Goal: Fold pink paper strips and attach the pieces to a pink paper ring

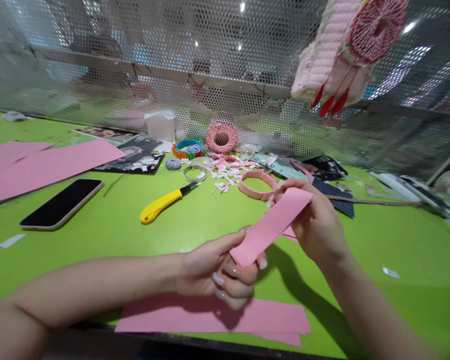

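Note:
Between my hands, above the green table, is a folded pink paper strip (272, 227), slanting up to the right. My left hand (223, 272) grips its lower end, thumb on top and fingers curled underneath. At the upper end my right hand (315, 220) pinches the strip, with its fingertips partly hidden behind the paper. Below my left hand, long pink paper strips (277, 316) lie stacked along the table's front edge. A pink ring band (257, 194) rests just beyond my right hand. Left of it lies a yellow utility knife (163, 206) with its blade out.
A phone (62, 205) and large pink sheets (60, 167) lie on the left. White paper scraps (227, 176), a roll of clear tape (195, 173) and a woven pink ring (222, 138) are near the perforated metal screen (165, 65). A pink ornament (345, 45) hangs at upper right.

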`<control>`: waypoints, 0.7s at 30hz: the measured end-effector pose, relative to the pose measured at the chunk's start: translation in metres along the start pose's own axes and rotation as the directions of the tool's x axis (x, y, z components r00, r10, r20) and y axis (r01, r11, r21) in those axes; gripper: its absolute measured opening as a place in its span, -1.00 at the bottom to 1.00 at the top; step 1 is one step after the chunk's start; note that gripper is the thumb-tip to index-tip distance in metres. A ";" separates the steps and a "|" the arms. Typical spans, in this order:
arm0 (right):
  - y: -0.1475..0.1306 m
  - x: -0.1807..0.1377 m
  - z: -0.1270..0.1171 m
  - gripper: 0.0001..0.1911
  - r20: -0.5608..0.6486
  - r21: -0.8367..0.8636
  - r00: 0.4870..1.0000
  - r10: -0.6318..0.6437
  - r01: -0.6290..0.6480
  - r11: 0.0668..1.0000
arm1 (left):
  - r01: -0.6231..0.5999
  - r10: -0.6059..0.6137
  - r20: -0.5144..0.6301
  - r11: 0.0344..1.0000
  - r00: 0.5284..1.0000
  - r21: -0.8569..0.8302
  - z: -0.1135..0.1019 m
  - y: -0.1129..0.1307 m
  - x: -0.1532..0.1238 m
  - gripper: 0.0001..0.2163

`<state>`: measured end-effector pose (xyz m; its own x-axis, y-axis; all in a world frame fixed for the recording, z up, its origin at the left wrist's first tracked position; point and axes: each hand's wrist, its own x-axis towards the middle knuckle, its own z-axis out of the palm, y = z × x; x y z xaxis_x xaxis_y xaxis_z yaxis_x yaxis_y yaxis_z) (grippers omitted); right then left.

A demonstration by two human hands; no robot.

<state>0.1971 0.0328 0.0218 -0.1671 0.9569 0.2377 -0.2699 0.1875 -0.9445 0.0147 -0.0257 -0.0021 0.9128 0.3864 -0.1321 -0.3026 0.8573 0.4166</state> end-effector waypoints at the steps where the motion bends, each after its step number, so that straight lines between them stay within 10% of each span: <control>1: 0.000 0.000 -0.001 -0.75 -0.003 -0.025 1.000 -0.009 0.009 1.000 | 0.001 -0.001 -0.001 1.000 1.000 -0.004 0.000 0.000 0.000 -0.56; 21: -0.002 -0.002 -0.019 -0.65 0.090 -0.323 0.962 -0.258 0.273 0.906 | 0.060 -0.059 0.043 0.998 0.997 -0.022 -0.007 0.000 -0.001 -0.62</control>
<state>0.2158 0.0350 0.0193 -0.1769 0.8520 0.4928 0.0162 0.5031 -0.8641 0.0119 -0.0239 -0.0089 0.9399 0.3204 -0.1178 -0.2534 0.8860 0.3883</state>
